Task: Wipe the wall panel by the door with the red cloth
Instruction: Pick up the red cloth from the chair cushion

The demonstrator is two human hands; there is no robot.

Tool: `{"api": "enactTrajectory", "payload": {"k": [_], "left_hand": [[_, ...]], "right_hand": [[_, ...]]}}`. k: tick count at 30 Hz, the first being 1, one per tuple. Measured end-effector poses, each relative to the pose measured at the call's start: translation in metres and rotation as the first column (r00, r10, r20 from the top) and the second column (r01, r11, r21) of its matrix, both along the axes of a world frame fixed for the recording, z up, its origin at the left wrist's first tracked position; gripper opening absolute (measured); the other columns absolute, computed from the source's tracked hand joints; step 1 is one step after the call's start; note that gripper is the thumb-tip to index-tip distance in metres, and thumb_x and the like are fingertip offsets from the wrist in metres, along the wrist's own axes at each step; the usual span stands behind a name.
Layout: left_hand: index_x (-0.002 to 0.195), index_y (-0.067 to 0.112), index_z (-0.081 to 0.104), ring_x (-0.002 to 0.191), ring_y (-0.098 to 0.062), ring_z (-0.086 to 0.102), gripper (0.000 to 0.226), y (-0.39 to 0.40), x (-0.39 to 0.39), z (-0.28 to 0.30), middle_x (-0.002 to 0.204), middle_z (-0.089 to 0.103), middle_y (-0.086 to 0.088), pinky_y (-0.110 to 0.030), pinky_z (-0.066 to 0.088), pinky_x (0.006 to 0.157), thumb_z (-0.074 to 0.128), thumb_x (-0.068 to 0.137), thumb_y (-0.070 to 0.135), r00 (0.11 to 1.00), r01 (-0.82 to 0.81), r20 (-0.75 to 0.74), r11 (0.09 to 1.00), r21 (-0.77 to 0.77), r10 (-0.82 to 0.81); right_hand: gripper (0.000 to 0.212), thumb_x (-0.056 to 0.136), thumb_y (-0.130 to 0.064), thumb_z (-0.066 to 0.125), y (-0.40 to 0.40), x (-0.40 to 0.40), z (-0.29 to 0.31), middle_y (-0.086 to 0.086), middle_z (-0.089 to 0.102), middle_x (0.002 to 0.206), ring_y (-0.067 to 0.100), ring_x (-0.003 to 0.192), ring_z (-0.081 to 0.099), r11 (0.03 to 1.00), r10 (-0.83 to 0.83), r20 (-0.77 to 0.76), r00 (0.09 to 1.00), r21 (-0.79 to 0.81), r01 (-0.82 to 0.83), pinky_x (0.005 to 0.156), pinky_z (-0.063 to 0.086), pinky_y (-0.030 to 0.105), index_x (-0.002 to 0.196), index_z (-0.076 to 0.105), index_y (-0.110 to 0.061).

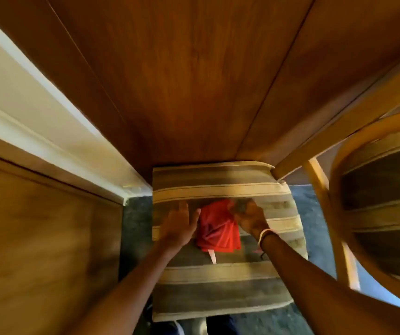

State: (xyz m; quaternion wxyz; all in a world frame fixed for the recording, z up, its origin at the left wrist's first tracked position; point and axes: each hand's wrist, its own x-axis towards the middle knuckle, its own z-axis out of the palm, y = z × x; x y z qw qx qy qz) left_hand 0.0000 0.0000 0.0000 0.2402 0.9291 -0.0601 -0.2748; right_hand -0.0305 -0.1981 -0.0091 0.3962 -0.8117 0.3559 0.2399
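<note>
From my remote seat I see both forearms stretched forward and down over a striped chair cushion (218, 281), converging on the red cloth (218, 228), which lies folded on the cushion between the two hands. The left hand (179, 226) is palm down, fingers straight and close together, its inner edge touching the cloth's left side; it lies flat against the cushion rather than closed on anything. The right hand (249, 216) is turned with its back toward me, wrist slightly bent, fingers curled at the cloth's upper right corner; I cannot tell whether they actually pinch the fabric, since that corner is blurred. A pale bracelet (265, 234) circles the right wrist. A small white tag (212, 256) pokes out from the cloth's near edge. The brown wall panel (189, 81) rises straight ahead beyond the cushion, with a white door frame (49, 131) on the left and a wooden chair (363, 189) on the right
</note>
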Motion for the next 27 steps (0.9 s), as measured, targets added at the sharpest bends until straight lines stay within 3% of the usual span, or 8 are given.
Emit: {"api": "enactTrajectory", "payload": {"k": [4,8,11,14,20,23,25,27], "left_hand": [[0.118,0.004,0.050,0.100,-0.034,0.064,0.048,-0.014,-0.005,-0.036,0.108,0.065,-0.019,-0.039,0.053,0.080,0.055,0.094,0.045,0.990,-0.101,-0.104,0.995,-0.022,0.098],[0.121,0.005,0.047,0.102,-0.031,0.064,0.045,-0.027,-0.003,-0.057,0.106,0.066,-0.015,-0.026,0.043,0.075,0.069,0.087,0.024,0.969,-0.206,-0.166,0.970,-0.129,0.183],[0.122,0.007,0.046,0.108,-0.029,0.061,0.042,-0.030,-0.001,-0.059,0.111,0.062,-0.013,-0.022,0.042,0.079,0.068,0.087,0.015,0.962,-0.228,-0.187,0.962,-0.150,0.199],[0.121,0.011,0.044,0.105,-0.025,0.061,0.039,-0.028,0.004,-0.048,0.102,0.055,0.000,-0.017,0.043,0.071,0.065,0.089,0.011,0.969,-0.220,-0.165,0.948,-0.232,0.184],[0.124,0.013,0.041,0.104,-0.021,0.056,0.036,-0.024,0.029,0.024,0.112,0.054,-0.007,-0.023,0.047,0.075,0.059,0.093,0.017,0.989,-0.120,0.033,0.911,-0.395,0.145],[0.123,0.007,0.042,0.101,-0.025,0.058,0.034,-0.025,0.045,0.076,0.112,0.057,-0.013,-0.024,0.047,0.077,0.057,0.095,0.019,0.975,-0.052,0.168,0.888,-0.458,0.144],[0.123,0.006,0.042,0.103,-0.023,0.058,0.034,-0.024,0.056,0.116,0.115,0.055,-0.015,-0.018,0.046,0.075,0.055,0.096,0.020,0.956,-0.014,0.253,0.881,-0.472,0.151],[0.124,0.005,0.041,0.107,-0.023,0.056,0.033,-0.022,0.064,0.158,0.119,0.053,-0.015,-0.024,0.052,0.079,0.055,0.096,0.015,0.927,0.022,0.337,0.870,-0.492,0.167]], "right_hand": [[0.050,0.089,-0.045,0.076,0.006,-0.011,-0.030,0.019,0.077,0.112,0.035,0.107,0.073,0.998,-0.060,-0.040,0.997,-0.019,0.059,0.090,0.056,0.037,0.117,0.069,-0.004],[0.042,0.090,-0.029,0.078,0.008,-0.008,-0.043,0.018,0.075,0.120,0.037,0.114,0.071,0.996,-0.087,-0.062,0.994,0.026,0.088,0.097,0.058,0.042,0.123,0.067,-0.005],[0.039,0.092,-0.016,0.076,0.008,-0.008,-0.043,0.023,0.073,0.124,0.039,0.117,0.069,0.985,-0.122,-0.058,0.991,0.114,0.128,0.101,0.057,0.045,0.125,0.067,0.002],[0.040,0.095,-0.013,0.072,0.007,-0.007,-0.030,0.026,0.070,0.128,0.043,0.120,0.067,0.974,-0.148,-0.016,0.989,0.170,0.149,0.105,0.055,0.051,0.131,0.065,0.005],[0.051,0.099,-0.026,0.066,0.014,0.017,0.045,0.021,0.063,0.141,0.040,0.132,0.060,0.977,-0.138,0.182,0.974,0.185,0.104,0.111,0.049,0.048,0.142,0.053,-0.002],[0.046,0.099,-0.022,0.067,0.012,0.036,0.094,0.023,0.065,0.135,0.041,0.127,0.062,0.991,-0.096,0.318,0.943,0.124,0.058,0.104,0.050,0.041,0.137,0.056,0.002],[0.041,0.098,-0.016,0.069,0.011,0.049,0.132,0.026,0.067,0.128,0.043,0.121,0.064,0.990,-0.096,0.383,0.919,0.136,0.047,0.100,0.052,0.044,0.131,0.058,0.005],[0.037,0.097,-0.014,0.070,0.011,0.062,0.172,0.025,0.069,0.124,0.040,0.117,0.066,0.993,-0.075,0.430,0.900,0.114,0.029,0.102,0.054,0.049,0.128,0.060,0.004]]}}
